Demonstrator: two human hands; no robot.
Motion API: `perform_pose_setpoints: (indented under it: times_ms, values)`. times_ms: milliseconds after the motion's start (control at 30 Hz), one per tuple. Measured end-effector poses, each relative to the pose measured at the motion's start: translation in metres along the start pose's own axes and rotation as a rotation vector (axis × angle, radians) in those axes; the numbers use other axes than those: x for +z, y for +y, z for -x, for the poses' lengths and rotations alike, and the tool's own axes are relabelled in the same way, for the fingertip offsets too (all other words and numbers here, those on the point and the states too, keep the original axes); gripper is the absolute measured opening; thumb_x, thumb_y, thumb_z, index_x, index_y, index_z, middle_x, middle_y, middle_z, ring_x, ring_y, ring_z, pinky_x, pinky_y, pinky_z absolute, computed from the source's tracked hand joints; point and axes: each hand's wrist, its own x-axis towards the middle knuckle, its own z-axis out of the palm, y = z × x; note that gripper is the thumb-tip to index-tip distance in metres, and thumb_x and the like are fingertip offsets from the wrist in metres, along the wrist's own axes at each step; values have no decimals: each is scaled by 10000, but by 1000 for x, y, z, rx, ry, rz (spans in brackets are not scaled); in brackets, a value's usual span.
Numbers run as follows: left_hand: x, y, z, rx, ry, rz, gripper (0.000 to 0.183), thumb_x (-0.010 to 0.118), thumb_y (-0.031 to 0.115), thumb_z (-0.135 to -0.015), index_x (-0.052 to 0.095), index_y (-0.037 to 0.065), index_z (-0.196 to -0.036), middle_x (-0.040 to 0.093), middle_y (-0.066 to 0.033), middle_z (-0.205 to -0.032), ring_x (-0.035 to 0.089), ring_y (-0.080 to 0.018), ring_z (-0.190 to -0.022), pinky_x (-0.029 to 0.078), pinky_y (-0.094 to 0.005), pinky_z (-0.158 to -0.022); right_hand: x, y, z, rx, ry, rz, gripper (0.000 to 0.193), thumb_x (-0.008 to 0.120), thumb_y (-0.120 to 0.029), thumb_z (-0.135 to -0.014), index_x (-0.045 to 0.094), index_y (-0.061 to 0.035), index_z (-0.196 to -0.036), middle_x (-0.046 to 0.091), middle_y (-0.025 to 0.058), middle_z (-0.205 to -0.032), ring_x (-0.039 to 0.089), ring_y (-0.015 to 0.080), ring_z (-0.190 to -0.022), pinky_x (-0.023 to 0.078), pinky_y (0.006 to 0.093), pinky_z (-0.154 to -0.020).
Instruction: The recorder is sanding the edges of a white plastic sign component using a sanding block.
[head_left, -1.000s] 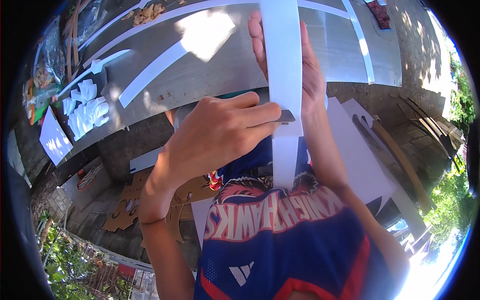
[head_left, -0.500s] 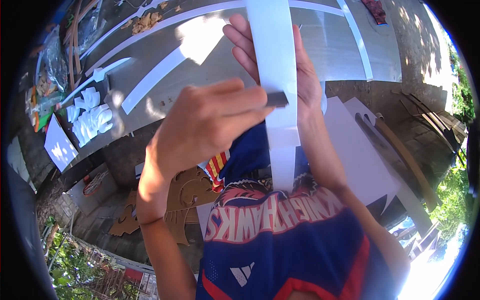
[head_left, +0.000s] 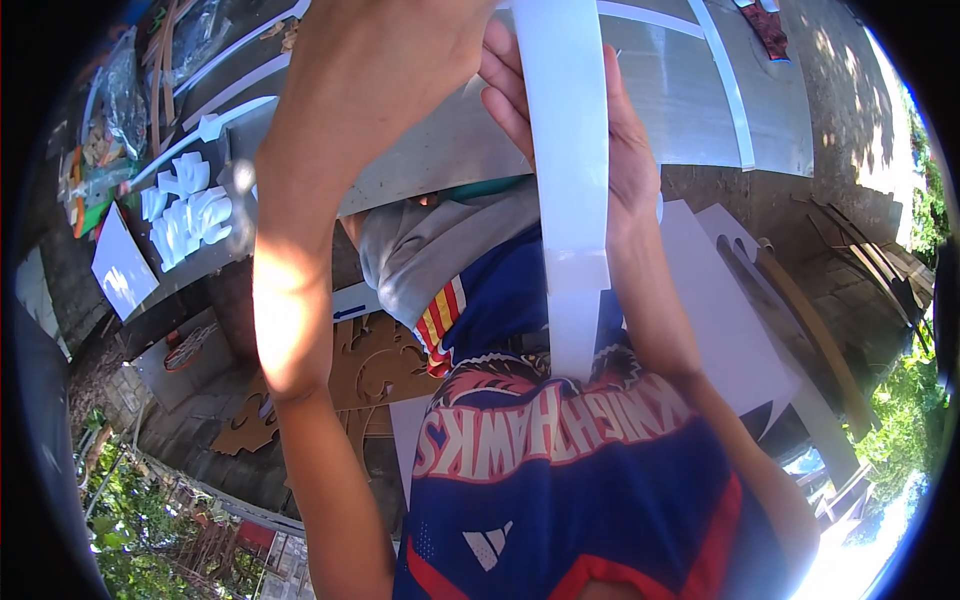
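Note:
A long white strip (head_left: 570, 140) runs from the top edge of the view down toward my shirt, with an overlapping step near its lower end. My right hand (head_left: 632, 170) is under it, palm up, fingers on its left side and thumb on its right. My left hand (head_left: 400, 60) is at the far end, left of the strip and high in the picture, with its back toward me. Its fingertips are hidden or out of view. The dark grey flat block it gripped half a second ago is hidden now.
A grey metal-topped table (head_left: 680, 120) spans the far side, with a white crossing strip (head_left: 725, 90). White cut-out shapes (head_left: 190, 225) lie at its left. Brown cut-out sheets (head_left: 385, 375) are on the ground; white panels (head_left: 690, 300) stand right. Grey cloth (head_left: 430, 245) drapes below the table edge.
My left hand has moved up and away along the strip, and the dark grey block has gone out of sight. My right hand still supports the strip, nearly in place.

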Motion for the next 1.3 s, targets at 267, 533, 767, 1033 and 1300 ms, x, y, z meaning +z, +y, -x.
perform_pose_setpoints:
  times_ms: [267,533,767,1033,1300]
  values:
    - [12,46,45,-92,-241,68,356,627,-89,-665,707,4,-999,594,-73,-805,607,-236,-695,475,-347,-571,-10,2,8,85,30,316,567,373,-411,-1018,334,-20,-1427,464,172,-1389,496,264,-1250,417,434,-1051]
    - [11,77,76,-247,-426,319,379,661,-36,-571,726,30,-938,585,-18,-769,595,-176,-664,475,-320,-499,-10,4,-7,162,5,352,585,279,-433,-1029,292,-40,-1461,363,223,-1441,373,362,-1344,463,542,-992]
    - [16,92,82,-213,-553,623,431,653,-32,-590,716,38,-1010,572,-17,-751,575,-162,-609,479,-319,-506,-32,1,-16,168,-25,349,544,332,-400,-1028,332,-31,-1428,434,221,-1359,554,302,-1132,559,457,-861]
    - [1,79,80,-371,-306,535,402,658,-43,-642,728,35,-1029,536,-32,-730,561,-168,-588,439,-305,-513,-16,-8,-4,143,2,365,577,255,-470,-1026,373,-33,-1383,497,226,-1257,628,264,-979,584,370,-731]
    - [4,65,93,-454,-346,578,398,646,-86,-667,724,34,-1039,537,-59,-736,576,-179,-602,439,-301,-545,-22,4,18,181,186,1086,628,304,-540,-1007,613,4,-962,622,80,-843,589,144,-776,476,287,-712]
